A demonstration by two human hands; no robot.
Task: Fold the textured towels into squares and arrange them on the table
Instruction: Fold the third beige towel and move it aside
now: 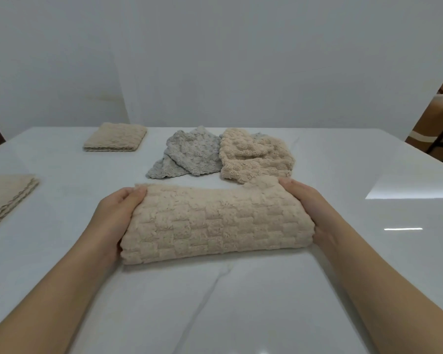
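The left hand and right hand hold both ends of the half-folded beige textured towel; it probably needs a crosswise fold next.

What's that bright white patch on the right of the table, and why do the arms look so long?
Head view: the patch is light reflected off the glossy table, with a thinner streak below; the wide-angle lens stretches the forearms toward the bottom corners; lighting is soft, the beige towel gripped by the left hand and right hand casts only a faint shadow.
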